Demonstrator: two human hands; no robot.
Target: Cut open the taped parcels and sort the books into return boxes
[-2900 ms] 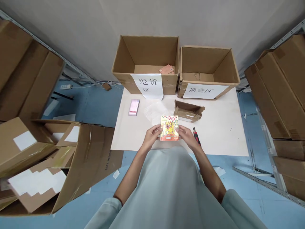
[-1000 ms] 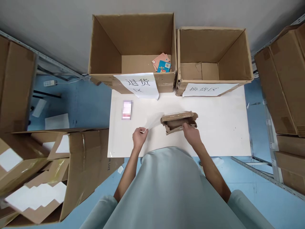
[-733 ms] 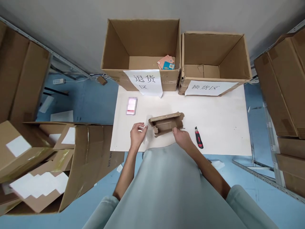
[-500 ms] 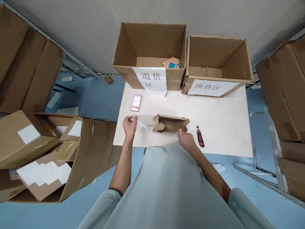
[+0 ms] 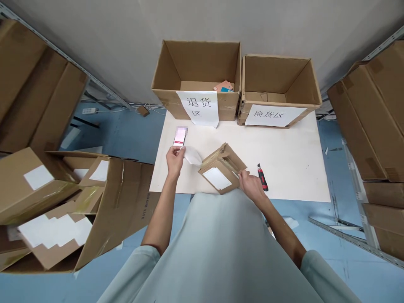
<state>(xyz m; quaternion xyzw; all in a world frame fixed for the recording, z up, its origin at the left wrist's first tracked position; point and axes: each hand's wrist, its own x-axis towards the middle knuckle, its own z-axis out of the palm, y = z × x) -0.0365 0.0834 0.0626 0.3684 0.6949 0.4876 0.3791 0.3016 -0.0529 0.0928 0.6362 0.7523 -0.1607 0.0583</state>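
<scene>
My left hand (image 5: 175,161) pinches the edge of a thin white sheet (image 5: 193,156), which looks like paper or a soft wrapper. Just above that hand lies a phone (image 5: 179,136) with its screen lit. My right hand (image 5: 251,184) grips the torn edge of a small cardboard box (image 5: 221,166). The box is tilted, and a white label shows on the side facing me. Its open top points up and away to the right. Right of the box a red and black utility knife (image 5: 262,177) rests on the white table (image 5: 290,160).
Two large open cartons stand at the table's back: the left carton (image 5: 170,101) has a paper sign and a few coloured packets inside, the right carton (image 5: 241,113) another sign. A big carton (image 5: 123,189) full of small boxes is at left. Stacked boxes (image 5: 366,122) stand at right.
My right hand has tipped the small box up, so its labelled side now shows. My left hand, still pinching the white sheet, has shifted slightly right and up towards the phone.
</scene>
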